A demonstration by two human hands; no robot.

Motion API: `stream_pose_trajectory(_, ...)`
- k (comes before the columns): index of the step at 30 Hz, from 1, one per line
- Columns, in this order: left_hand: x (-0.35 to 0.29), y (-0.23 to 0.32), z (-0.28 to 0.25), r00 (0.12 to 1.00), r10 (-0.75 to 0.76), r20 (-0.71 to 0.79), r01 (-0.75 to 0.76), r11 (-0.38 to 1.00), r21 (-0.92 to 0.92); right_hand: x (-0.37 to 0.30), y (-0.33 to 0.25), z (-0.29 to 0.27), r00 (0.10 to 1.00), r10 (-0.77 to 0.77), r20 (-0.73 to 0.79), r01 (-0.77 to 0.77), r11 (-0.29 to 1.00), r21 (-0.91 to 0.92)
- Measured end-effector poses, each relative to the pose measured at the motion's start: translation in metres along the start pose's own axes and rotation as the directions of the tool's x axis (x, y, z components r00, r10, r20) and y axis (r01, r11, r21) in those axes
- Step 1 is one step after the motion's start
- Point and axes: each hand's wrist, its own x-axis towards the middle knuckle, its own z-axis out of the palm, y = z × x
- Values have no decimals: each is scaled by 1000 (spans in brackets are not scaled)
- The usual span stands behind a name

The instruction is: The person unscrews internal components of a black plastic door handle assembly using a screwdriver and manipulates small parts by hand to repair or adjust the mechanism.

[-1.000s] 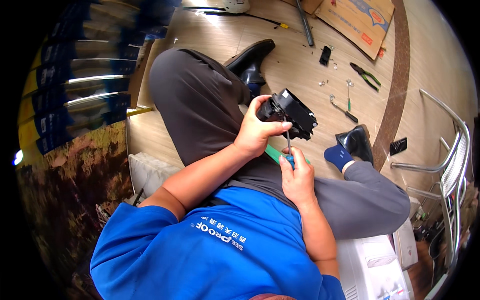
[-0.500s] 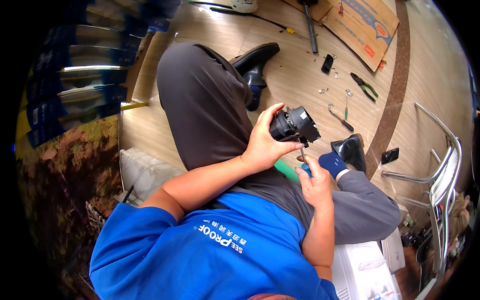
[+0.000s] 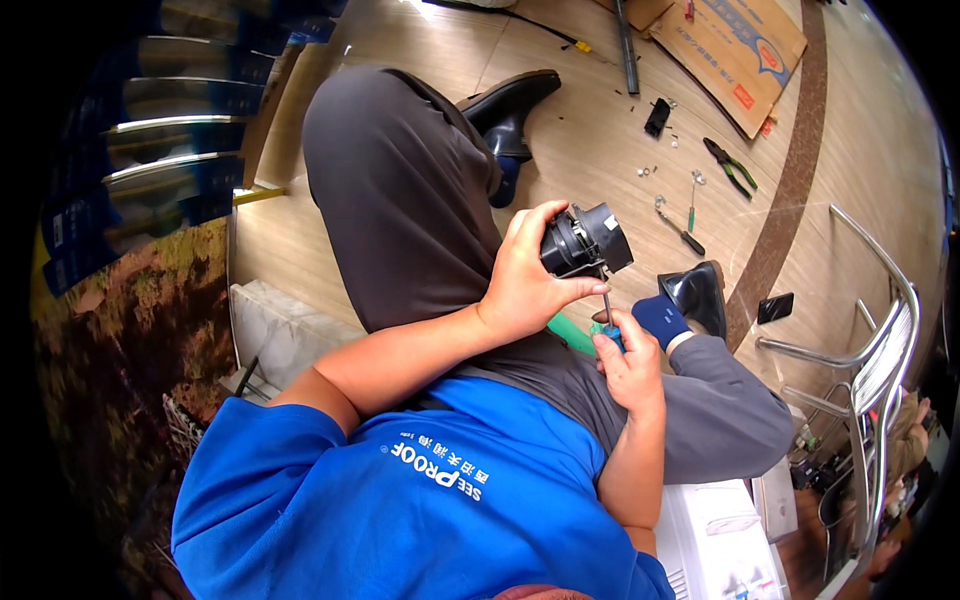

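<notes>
My left hand (image 3: 530,275) is closed round a black cylindrical housing (image 3: 603,238), fingers over its far side and thumb along the near side. The housing lies tilted above my lap, its wide open rim facing right. In my right hand (image 3: 630,365) is a screwdriver with a blue handle (image 3: 612,340). Its thin metal shaft points up and meets the housing's near edge beside my left thumb. The exact spot where the tip sits is too small to make out.
On the floor ahead lie pliers (image 3: 731,167), a black-handled screwdriver (image 3: 682,228), a small black part (image 3: 657,118) and flattened cardboard (image 3: 735,60). To the right are a phone (image 3: 775,308) and a metal-framed chair (image 3: 885,370). A white box (image 3: 715,530) is beside my right thigh.
The housing has turned slightly in my left hand, and the blue handle sits a little lower with more of the shaft showing. The view has shifted slightly.
</notes>
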Motion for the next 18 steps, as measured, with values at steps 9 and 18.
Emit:
stream_pose_trajectory(9,1,-2,4,999,-34,-24,34,999,17,2,1,-1,1000,-7,-3,6,999,-34)
stream_pose_trajectory(18,0,-3,2,1000,-12,2,12,997,-77,0,-10,-9,999,-31,10,32,990,-137)
